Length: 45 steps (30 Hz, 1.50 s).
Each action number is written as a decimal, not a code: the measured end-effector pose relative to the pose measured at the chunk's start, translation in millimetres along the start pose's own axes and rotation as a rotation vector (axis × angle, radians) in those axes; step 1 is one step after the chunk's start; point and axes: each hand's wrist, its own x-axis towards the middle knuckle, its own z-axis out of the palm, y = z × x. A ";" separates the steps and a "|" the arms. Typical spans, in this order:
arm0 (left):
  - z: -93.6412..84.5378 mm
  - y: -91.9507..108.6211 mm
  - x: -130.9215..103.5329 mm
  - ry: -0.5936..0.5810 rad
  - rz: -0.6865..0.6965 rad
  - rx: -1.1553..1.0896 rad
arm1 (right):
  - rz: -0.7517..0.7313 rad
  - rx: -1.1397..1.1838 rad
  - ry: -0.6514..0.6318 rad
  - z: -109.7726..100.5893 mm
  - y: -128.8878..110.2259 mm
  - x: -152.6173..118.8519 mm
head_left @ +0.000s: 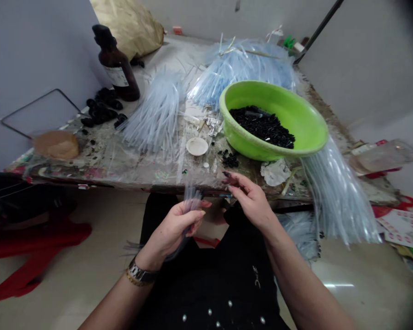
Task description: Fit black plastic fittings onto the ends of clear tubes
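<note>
Your left hand (174, 224) is wrapped around clear tubes (192, 196), their far ends pointing toward the bench (134, 170), just left of your right hand (253, 201); whether that one pinches anything, I cannot tell.

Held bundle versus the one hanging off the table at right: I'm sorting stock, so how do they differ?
The held bundle is slim; the hanging bundle is much thicker. The held bundle's top ends point up from the left hand, while the hanging bundle droops over the table edge, its upper end hidden by the green basin. Both are made of thin, see-through strands.
</note>
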 end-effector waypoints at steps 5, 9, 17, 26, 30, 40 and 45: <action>-3.8 -2.2 4.1 0.035 -0.018 -0.034 | 0.156 0.356 0.168 -37.9 8.9 -2.1; -2.5 -5.4 6.3 0.045 -0.047 -0.001 | 0.079 0.122 0.316 -68.2 18.0 -4.7; 1.9 -12.3 8.3 0.053 -0.084 0.097 | -0.016 -1.285 0.439 -99.1 26.7 10.5; 5.2 -16.1 8.8 0.053 -0.099 0.129 | 0.048 -1.389 0.382 -98.6 45.8 41.1; 7.1 -18.9 10.0 0.052 -0.104 0.131 | 0.059 -1.376 0.397 -101.6 46.4 48.5; 12.4 -13.2 -1.0 0.069 -0.094 0.140 | 0.034 -1.139 0.380 -117.9 43.3 30.9; 12.3 -10.9 -6.0 0.050 -0.066 0.113 | -0.056 -1.116 0.451 -125.5 22.6 3.6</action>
